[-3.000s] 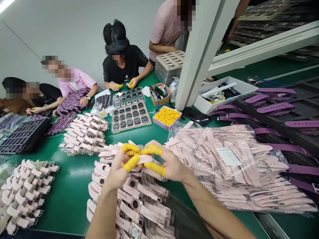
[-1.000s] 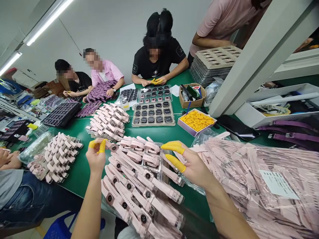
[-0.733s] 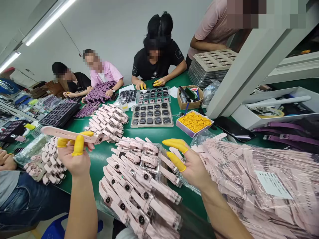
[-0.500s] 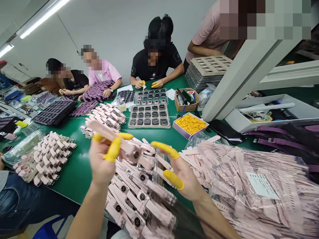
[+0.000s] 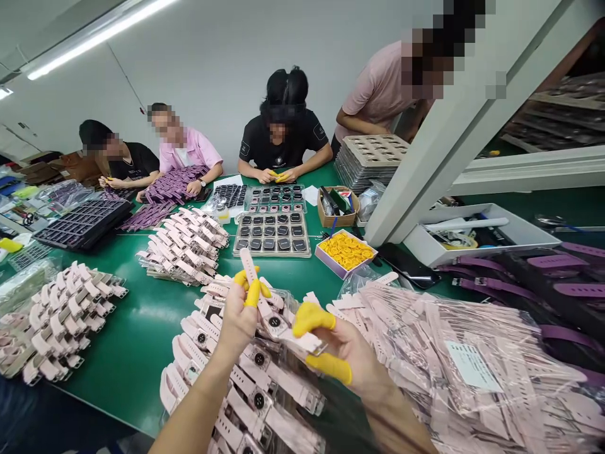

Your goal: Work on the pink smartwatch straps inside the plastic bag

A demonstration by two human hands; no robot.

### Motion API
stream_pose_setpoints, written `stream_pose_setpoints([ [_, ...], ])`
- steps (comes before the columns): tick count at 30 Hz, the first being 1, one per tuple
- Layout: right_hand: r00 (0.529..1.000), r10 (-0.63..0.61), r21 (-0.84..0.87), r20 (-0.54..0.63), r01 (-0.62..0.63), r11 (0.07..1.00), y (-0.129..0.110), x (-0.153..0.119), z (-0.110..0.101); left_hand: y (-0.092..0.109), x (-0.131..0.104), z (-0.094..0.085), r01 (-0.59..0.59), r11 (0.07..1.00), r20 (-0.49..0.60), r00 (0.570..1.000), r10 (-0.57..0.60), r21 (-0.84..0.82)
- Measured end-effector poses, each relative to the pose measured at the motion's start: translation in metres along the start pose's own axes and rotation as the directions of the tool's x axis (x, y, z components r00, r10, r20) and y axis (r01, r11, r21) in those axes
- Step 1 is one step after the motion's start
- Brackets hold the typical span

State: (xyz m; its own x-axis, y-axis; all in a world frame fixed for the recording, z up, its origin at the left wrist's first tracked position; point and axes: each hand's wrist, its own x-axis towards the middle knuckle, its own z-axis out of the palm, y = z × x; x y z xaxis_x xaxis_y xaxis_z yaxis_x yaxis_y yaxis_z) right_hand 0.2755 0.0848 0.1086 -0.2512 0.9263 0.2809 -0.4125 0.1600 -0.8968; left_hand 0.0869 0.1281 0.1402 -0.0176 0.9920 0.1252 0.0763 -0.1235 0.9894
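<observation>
A pale pink watch (image 5: pixel 274 322) is stretched between my hands, its dark round sensor side facing up. My left hand (image 5: pixel 243 309), with yellow finger covers, grips the holed end of its strap. My right hand (image 5: pixel 335 343), also in yellow finger covers, is closed around the buckle end. Beneath them lie rows of similar pink watches (image 5: pixel 259 400) in clear trays. To the right is a heap of pink straps (image 5: pixel 416 328) in clear plastic bags with a pale label.
Stacks of pink watches (image 5: pixel 66 318) stand at left on the green table (image 5: pixel 146 328). Beyond are a tray of dark watch faces (image 5: pixel 271 246), a box of yellow finger covers (image 5: pixel 345 253), a white box (image 5: pixel 486 243) and a slanted post (image 5: pixel 425 126). Several people sit or stand opposite.
The watch has moved right and down, and its strap has straightened. My right hand, open before, has closed on the buckle end. The camera view has shifted.
</observation>
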Motion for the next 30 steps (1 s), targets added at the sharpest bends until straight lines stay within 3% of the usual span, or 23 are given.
stream_pose_setpoints([
  [3,0.979,-0.046,-0.046,-0.197,0.037,0.998,0.005,0.006,0.004,-0.007,-0.005,0.003,-0.096,0.975,0.171,0.983,0.062,0.202],
  [6,0.961,0.034,0.046,-0.274,-0.022,0.999,0.011,0.013,0.006,-0.016,-0.007,0.000,-0.298,0.881,0.271,0.940,0.205,0.369],
  [10,0.925,0.019,-0.024,-0.379,-0.030,0.999,0.023,0.014,0.011,-0.026,-0.007,-0.003,-0.559,0.664,0.378,0.828,0.414,0.497],
  [14,0.907,-0.049,-0.208,-0.419,-0.044,0.977,0.034,0.011,0.013,-0.028,-0.007,-0.001,-0.689,0.474,0.470,0.723,0.507,0.548],
  [16,0.914,-0.073,-0.293,-0.400,-0.052,0.955,0.035,0.011,0.011,-0.026,-0.008,0.000,-0.718,0.418,0.486,0.689,0.537,0.556],
  [20,0.932,-0.111,-0.356,-0.344,-0.020,0.934,0.029,0.015,0.007,-0.024,-0.008,0.001,-0.705,0.438,0.454,0.701,0.551,0.557],
  [25,0.947,-0.019,-0.135,-0.322,-0.026,0.990,0.030,0.016,0.008,-0.022,-0.006,-0.004,-0.684,0.457,0.405,0.716,0.568,0.568],
  [30,0.928,-0.050,-0.083,-0.369,0.021,0.996,0.032,0.018,0.011,-0.021,-0.008,-0.002,-0.696,0.438,0.431,0.706,0.562,0.569],
])
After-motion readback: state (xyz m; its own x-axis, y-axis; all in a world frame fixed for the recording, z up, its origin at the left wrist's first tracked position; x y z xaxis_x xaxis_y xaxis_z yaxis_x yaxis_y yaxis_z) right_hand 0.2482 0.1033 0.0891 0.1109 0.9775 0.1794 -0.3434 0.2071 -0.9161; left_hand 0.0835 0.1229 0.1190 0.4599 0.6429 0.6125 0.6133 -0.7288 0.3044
